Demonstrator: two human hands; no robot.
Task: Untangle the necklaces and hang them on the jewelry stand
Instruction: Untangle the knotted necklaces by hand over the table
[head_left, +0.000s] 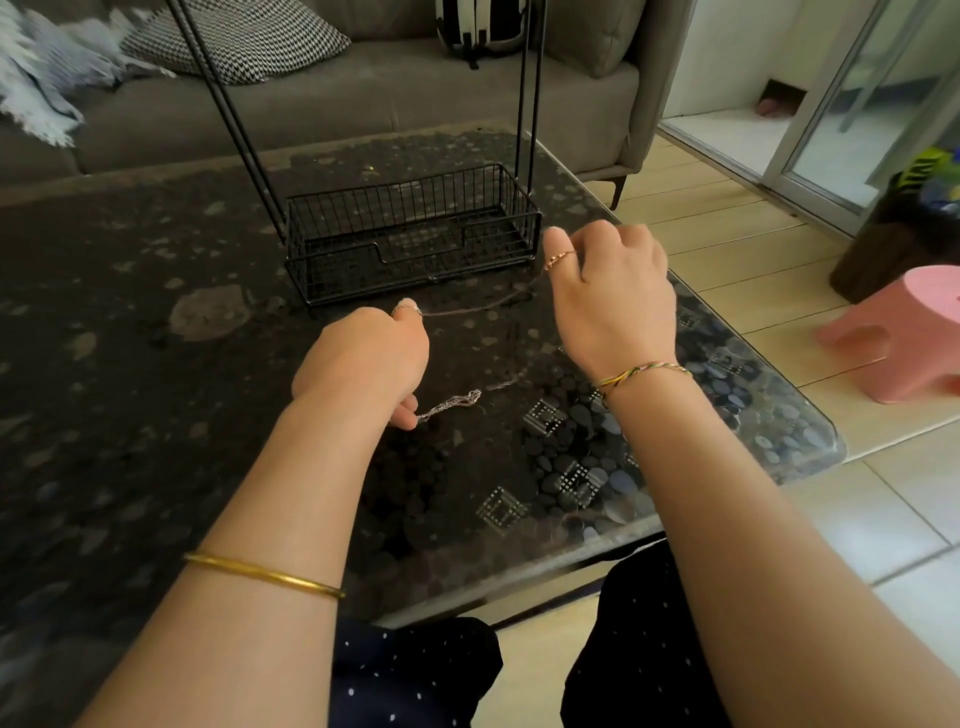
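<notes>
Curled fingertips of the left hand (363, 358) pinch one end of a thin chain (467, 310). The right hand (613, 291), at two o'clock from it, pinches the other end, so the chain sags between them. A bumpy silver necklace (452, 402) pokes out at four o'clock from the left hand's lowest fingers. Both arms reach forward, knuckles up. The black wire stand (415, 228) sits at twelve o'clock on the shiny, pebbly table (156, 260).
</notes>
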